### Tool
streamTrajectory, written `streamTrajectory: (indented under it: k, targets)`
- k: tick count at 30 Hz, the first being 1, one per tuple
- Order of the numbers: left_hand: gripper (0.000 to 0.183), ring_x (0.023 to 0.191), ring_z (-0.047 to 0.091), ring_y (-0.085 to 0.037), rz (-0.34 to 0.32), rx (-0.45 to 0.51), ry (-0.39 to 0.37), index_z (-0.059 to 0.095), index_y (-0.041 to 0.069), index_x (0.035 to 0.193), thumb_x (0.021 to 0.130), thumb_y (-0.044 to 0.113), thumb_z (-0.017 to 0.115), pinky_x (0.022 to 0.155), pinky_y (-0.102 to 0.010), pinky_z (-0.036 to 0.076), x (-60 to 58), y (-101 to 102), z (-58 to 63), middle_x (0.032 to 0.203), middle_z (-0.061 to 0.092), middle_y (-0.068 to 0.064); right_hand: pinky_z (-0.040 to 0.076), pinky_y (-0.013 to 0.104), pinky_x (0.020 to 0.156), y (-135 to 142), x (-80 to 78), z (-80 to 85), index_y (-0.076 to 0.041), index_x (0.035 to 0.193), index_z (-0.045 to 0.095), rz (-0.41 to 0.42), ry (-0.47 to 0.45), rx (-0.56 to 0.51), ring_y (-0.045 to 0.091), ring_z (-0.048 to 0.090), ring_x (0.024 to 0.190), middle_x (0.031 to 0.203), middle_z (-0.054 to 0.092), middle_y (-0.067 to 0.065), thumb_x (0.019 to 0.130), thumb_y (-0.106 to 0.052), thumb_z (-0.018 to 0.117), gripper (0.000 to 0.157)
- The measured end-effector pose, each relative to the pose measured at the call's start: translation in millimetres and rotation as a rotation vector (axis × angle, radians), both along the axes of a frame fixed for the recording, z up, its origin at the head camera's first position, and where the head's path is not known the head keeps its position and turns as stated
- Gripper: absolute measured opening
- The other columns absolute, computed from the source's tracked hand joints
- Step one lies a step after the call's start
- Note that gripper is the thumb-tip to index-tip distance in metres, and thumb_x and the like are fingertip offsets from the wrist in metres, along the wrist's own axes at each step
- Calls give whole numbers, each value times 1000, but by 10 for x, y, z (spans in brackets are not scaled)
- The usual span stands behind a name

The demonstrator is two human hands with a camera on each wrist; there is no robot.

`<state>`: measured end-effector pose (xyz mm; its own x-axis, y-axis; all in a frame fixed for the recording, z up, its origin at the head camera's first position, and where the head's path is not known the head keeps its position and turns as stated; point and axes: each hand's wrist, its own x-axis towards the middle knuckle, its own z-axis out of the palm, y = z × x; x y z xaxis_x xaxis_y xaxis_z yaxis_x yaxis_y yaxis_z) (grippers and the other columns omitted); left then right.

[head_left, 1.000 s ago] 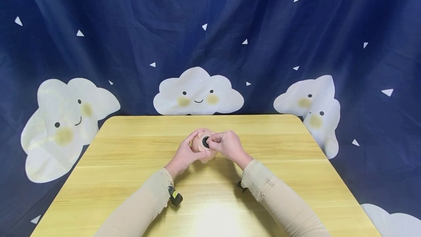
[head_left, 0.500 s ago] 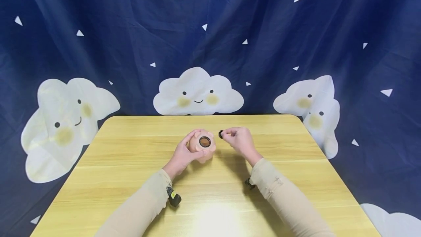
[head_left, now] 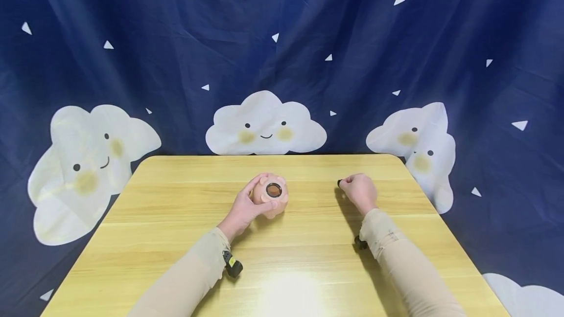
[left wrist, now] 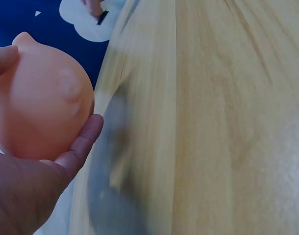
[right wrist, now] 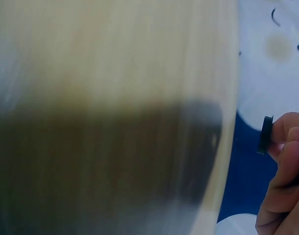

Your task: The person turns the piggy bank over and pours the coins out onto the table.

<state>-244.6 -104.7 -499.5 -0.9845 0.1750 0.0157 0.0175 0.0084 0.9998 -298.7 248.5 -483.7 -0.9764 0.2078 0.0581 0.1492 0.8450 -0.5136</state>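
Note:
A round pink piggy bank (left wrist: 41,98) rests in the grip of my left hand (head_left: 244,209), fingers over its far side and thumb along its near side. Its underside, with small stubby feet, faces up towards the head view. In that underside a dark-rimmed round hole (head_left: 273,190) lies uncovered. Well to the right, my right hand (head_left: 360,192) pinches a small black plug (right wrist: 265,135) between thumb and fingertips, over the table. The plug appears edge-on in the right wrist view, as a thin dark disc.
A light wood-grain table (head_left: 198,170) spans the space below both hands. Behind it hangs a dark blue curtain (head_left: 185,38) with white clouds and triangles. Small black cameras, such as the left wrist camera (head_left: 232,264), sit at both sleeves.
My right hand has pulled the black plug out of the piggy bank's underside and carried it to the right. The left hand has tilted the bank slightly and otherwise stays in place.

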Motion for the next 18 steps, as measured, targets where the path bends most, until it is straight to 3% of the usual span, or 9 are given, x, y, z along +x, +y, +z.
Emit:
streamTrajectory:
  k: [7, 18]
  targets:
    - [91, 142, 56, -35, 0, -3, 11, 50, 32, 159, 82, 7, 92, 111, -34, 54, -4, -15, -13, 159, 52, -11, 44, 32, 54, 64, -1, -46, -19, 89, 86, -49, -34, -7, 19, 65, 67, 72, 78, -5, 94, -40, 72, 26]
    - [90, 144, 55, -34, -5, -11, 18, 50, 33, 159, 83, 8, 91, 111, -33, 53, 4, -20, -1, 160, 51, -10, 45, 30, 54, 81, -13, -106, -21, 96, 87, -62, -20, -29, 19, 68, 72, 102, 84, 3, 94, -34, 67, 24]
